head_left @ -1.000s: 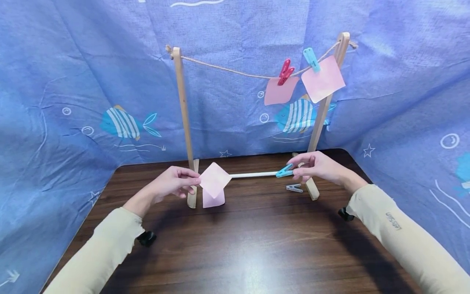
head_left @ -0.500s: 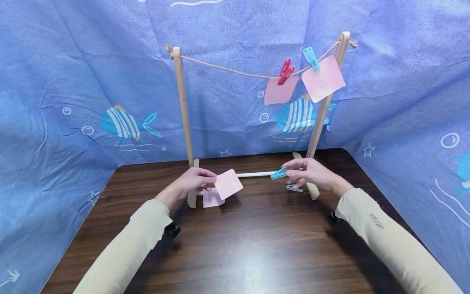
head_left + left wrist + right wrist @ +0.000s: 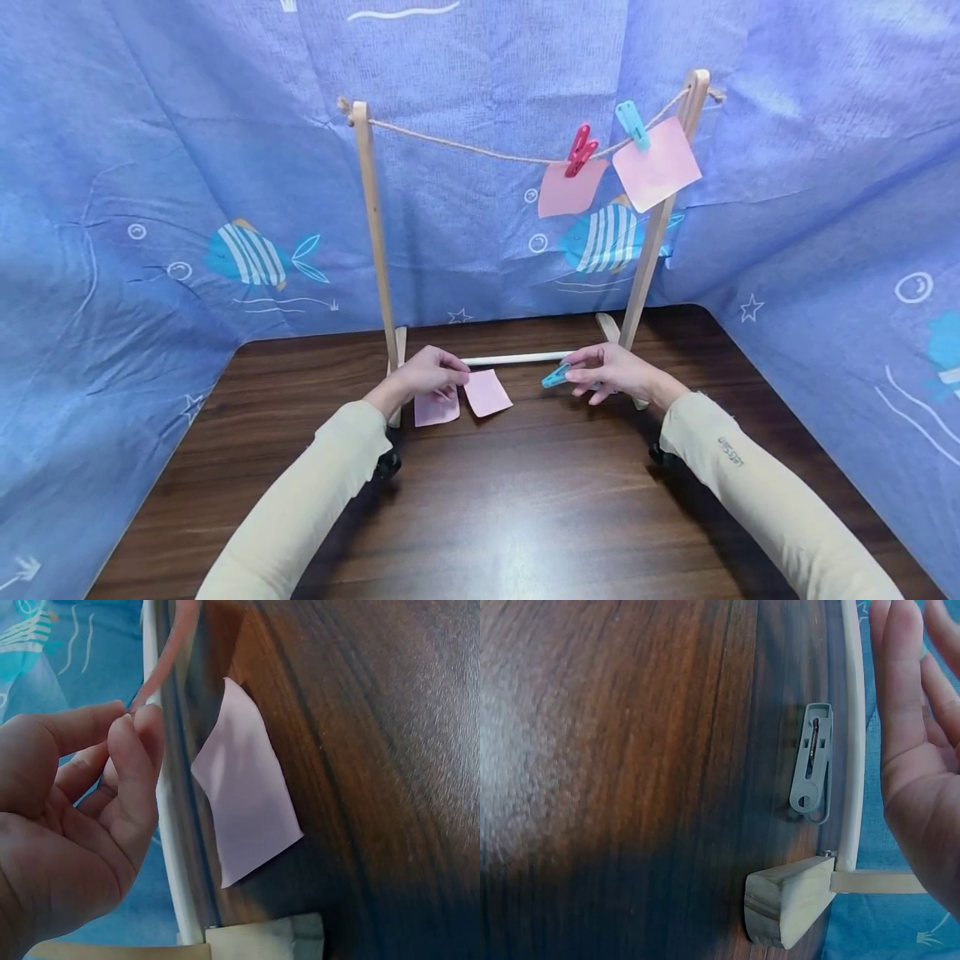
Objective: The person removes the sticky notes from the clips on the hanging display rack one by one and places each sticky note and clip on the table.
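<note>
My left hand [image 3: 429,372] pinches a pink paper square [image 3: 487,393] by its corner, between thumb and fingertips. In the left wrist view this paper [image 3: 172,652] shows as a thin curved strip. Below that hand, a second pink paper [image 3: 247,787] lies on the dark wooden table, partly covered by the hand in the head view. My right hand [image 3: 609,372] pinches a light blue clothespin [image 3: 556,377], its tip pointing left toward the held paper, with a gap between them. A grey clothespin [image 3: 812,761] lies on the table under the right hand.
Behind the hands stands a wooden frame with a left post [image 3: 372,208], a right post [image 3: 651,250] and a white bottom rod [image 3: 517,358]. From its rope [image 3: 465,148] hang two pink papers, under a red clothespin [image 3: 581,153] and a light blue clothespin [image 3: 632,125].
The left hand has carried its paper to the right and lower, past the one on the table. The right hand has brought the clothespin left and down, so the two are closer together.
</note>
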A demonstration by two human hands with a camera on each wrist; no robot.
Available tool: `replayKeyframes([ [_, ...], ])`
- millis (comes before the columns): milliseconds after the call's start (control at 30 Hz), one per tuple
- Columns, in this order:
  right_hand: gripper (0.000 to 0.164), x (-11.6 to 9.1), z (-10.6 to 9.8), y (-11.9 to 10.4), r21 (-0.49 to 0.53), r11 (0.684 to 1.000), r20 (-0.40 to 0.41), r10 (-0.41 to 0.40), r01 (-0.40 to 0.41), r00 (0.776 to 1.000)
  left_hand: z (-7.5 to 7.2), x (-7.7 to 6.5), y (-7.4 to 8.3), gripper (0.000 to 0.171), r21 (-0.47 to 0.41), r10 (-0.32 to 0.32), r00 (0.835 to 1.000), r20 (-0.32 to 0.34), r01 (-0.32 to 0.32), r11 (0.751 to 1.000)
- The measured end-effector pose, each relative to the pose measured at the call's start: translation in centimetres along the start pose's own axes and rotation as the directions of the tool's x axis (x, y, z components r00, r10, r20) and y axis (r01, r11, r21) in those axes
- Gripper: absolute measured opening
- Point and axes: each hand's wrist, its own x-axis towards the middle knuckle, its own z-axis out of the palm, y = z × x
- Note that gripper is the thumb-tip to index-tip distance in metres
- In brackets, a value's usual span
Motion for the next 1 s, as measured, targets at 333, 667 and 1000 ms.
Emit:
replayKeyframes([
  [333,0.052,0.4,0.2,0.7,0.035,0.999,-0.016,0.036,-0.036,0.999,-0.1,0.1,-0.4,0.023,-0.064,-0.058,0.998,-0.004,0.058,0.996],
  [667,0.051,0.5,0.2,1.1,0.052,0.998,-0.024,0.041,-0.04,0.999,0.0,0.6,-1.0,0.023,-0.076,-0.06,0.998,-0.006,0.059,0.995],
  [1000,0.056,0.7,0.6,1.1,0.044,0.998,-0.016,0.054,-0.053,0.998,-0.4,0.7,-0.9,0.026,-0.08,-0.058,0.998,-0.013,0.057,0.995],
])
